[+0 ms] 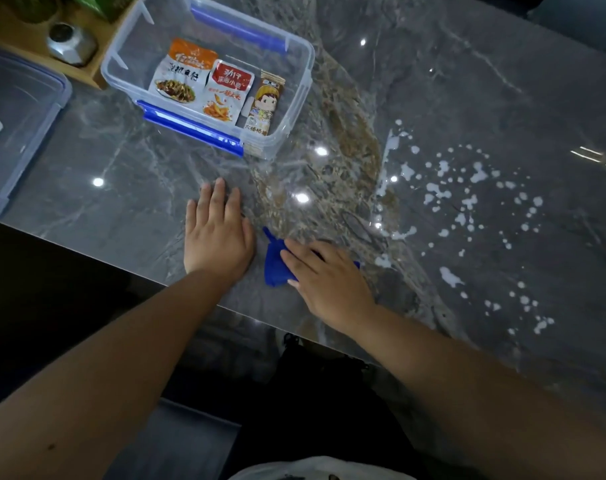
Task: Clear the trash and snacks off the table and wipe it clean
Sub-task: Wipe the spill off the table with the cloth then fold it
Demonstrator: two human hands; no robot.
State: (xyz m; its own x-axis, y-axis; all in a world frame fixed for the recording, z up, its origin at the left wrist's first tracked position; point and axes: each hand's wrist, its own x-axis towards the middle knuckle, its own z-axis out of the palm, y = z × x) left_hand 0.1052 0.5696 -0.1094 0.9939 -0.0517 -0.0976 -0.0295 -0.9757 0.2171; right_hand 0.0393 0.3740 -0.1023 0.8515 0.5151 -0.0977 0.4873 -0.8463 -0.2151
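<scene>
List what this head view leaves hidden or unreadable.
- Blue cloth: mostly covered by the right hand, so its size stays unknown.
- Lid: cut off by the left edge.
- Wooden tray contents: cropped at the top, blurred.
- White splatter: substance unidentifiable.
- Snack packets: small print too small to read.

Blue cloth (274,263), grey veined table (121,168), white splatter (468,202)

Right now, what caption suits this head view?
Right hand presses blue cloth on marble table; white spill remains, snacks boxed.
</scene>
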